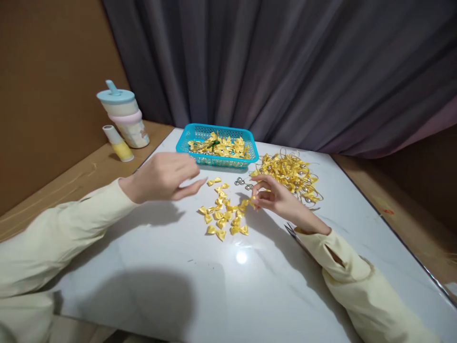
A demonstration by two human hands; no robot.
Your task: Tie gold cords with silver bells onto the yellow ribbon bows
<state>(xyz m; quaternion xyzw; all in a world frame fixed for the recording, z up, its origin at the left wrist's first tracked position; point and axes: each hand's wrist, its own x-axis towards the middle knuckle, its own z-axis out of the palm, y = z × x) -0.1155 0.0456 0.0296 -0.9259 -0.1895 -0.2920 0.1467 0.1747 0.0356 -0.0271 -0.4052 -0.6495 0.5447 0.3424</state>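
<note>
Above the left part of the white tabletop hovers my left hand (166, 176), its thumb and index finger apart and nothing visible between them. My right hand (273, 197) pinches a small yellow ribbon bow (253, 202) by its fingertips, at the right edge of a loose group of such bows. Several more yellow bows (222, 216) lie spread between both hands. Just beyond my right fingers are small silvery metal pieces (239, 181), partly covered by the hand. Pointed metal tips of a tool (291, 230) show under my right forearm; the sleeve hides the rest.
Behind the bows stands a blue plastic basket (223, 162) holding yellow bows and cords. To its right is a heap of yellow bows with cords (287, 174). A lidded tumbler (124, 116) and a small yellow bottle (119, 145) stand at left. A dark curtain (250, 66) hangs behind.
</note>
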